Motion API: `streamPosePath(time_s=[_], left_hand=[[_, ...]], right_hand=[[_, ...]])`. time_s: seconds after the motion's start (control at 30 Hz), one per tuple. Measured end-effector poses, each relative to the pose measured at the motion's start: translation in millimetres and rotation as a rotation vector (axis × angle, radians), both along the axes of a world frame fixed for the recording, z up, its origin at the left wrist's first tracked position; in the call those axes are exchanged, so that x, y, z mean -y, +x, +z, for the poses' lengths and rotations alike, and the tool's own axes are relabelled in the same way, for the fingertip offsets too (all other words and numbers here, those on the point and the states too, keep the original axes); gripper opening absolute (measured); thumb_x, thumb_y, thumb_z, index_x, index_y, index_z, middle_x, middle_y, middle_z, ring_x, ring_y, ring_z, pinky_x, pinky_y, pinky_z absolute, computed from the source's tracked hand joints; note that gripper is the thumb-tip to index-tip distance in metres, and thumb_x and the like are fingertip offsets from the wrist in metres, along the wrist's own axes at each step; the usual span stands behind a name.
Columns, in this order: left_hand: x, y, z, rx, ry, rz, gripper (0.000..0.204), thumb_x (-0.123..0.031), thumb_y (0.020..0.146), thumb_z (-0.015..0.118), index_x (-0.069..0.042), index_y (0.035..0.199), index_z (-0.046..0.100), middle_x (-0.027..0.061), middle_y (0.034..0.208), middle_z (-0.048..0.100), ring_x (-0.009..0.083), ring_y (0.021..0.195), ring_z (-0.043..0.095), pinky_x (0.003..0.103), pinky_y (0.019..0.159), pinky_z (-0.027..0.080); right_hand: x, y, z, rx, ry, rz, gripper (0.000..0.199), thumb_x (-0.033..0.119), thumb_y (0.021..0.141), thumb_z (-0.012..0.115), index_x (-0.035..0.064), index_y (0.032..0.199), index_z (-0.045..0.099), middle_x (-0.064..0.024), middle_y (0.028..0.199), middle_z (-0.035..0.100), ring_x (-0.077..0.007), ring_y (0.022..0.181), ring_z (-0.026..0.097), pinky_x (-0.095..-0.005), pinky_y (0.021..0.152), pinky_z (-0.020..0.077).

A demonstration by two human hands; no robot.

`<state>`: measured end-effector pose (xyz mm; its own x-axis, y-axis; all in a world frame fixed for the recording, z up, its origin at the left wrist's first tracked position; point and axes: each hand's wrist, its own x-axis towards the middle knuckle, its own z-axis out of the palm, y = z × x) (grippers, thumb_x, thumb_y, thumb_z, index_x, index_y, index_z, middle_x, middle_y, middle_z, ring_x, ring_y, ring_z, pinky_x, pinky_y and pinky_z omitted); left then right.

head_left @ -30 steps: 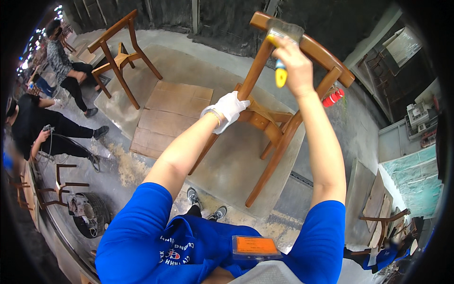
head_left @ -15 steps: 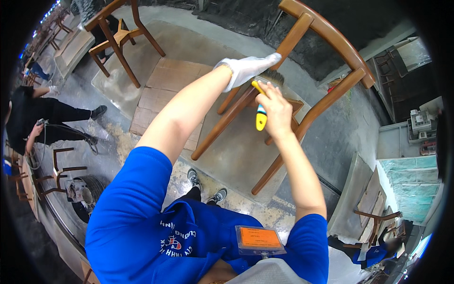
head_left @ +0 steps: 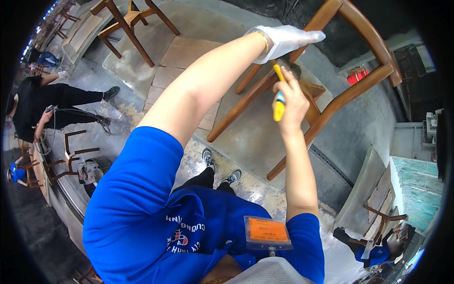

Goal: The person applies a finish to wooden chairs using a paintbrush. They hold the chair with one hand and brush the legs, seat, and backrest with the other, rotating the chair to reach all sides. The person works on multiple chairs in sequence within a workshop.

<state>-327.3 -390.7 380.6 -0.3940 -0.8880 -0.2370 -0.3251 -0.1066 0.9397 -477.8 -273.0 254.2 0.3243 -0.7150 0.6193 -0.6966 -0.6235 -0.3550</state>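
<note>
- Workshop floor (head_left: 137, 146) in grey concrete, stained near the wearer's shoes (head_left: 231, 176), curves around the scene through a fisheye lens.
- Ahead, a brown wooden chair frame (head_left: 357, 90) stands tilted in view on a flat grey board (head_left: 250, 146); its curved back rail is at upper right and its legs slant toward the wearer. Being raised on its legs presumably leaves its sides within reach.
- Left hand (head_left: 281, 43), in a thin white glove, lies across the chair's near back post, fingers straight and pressed together. The palm side is hidden, so whether it grips cannot be told; it may be there to steady the frame, the glove perhaps keeping the skin clean.
- Right hand (head_left: 292, 102), bare, is just below, its fingers pinching a yellow-and-blue brush (head_left: 279, 112) near the bristle end, probably for close control. Dark bristles point away from the wearer, close to the post; contact is unclear.
- Upper left, a second chair frame (head_left: 125, 23) stands apart, with flat brown cardboard (head_left: 187, 52) between the two chairs, perhaps as protection.
- Far left, a co-worker in black (head_left: 59, 99) holds a hose-fed tool (head_left: 49, 109).
- Beyond the chair sits a red object (head_left: 358, 76), its kind unclear.
</note>
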Motion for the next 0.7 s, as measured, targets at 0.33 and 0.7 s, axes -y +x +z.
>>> streamPosePath(time_s=[0.33,0.7], left_hand=[[16,-7,-22,0.033,-0.215,0.087,0.078,-0.078,0.089,0.067,-0.003,0.108,0.072,0.0085,0.106,0.068,0.0238,0.104,0.059,0.035,0.098,0.045],[6,-15,-75,-0.012,-0.051,0.069,0.055,-0.051,0.096,0.076,-0.006,0.126,0.067,0.0044,0.110,0.066,0.0172,0.113,0.055,0.031,0.103,0.041]], right_hand=[[-137,66,-113,0.016,0.697,0.379,0.028,-0.005,0.076,0.071,0.0179,0.092,0.073,-0.0124,0.137,0.073,-0.0307,0.117,0.075,-0.0406,0.100,0.0612],[-63,-137,48,1.331,0.094,-0.092,0.011,0.002,0.096,0.071,0.0111,0.094,0.067,-0.0172,0.142,0.069,-0.0254,0.122,0.069,-0.0418,0.096,0.0578]])
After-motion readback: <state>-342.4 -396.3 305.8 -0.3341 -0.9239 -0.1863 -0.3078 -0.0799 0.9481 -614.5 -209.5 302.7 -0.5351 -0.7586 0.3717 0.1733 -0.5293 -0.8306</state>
